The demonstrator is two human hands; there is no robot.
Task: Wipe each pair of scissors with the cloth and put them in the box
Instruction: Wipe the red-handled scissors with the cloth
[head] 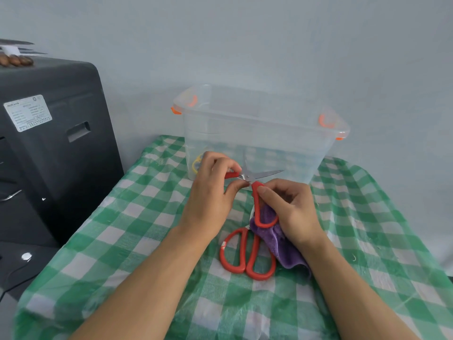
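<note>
**Stiff, sharp scissors held open at frame centre**

Left hand (pixel 210 190) pinches one handle of the red-handled steel scissors (pixel 255 190); right hand (pixel 291 212) grips the other with the soft purple cloth (pixel 279 239). Light, rigid; hold handles, avoid blades. Clear plastic box (pixel 259 133) just behind.

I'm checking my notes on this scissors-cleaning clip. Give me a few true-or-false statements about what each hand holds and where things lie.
1. Both hands hold one open pair of red scissors. True.
2. The purple cloth is in the left hand. False: the right hand holds it, along with one scissor handle.
3. A second pair of scissors lies on the checked tablecloth. True.
4. The clear box has its lid on. False: it is open on top.
5. The held blades are inside the box. False: they are in front of it.
</note>
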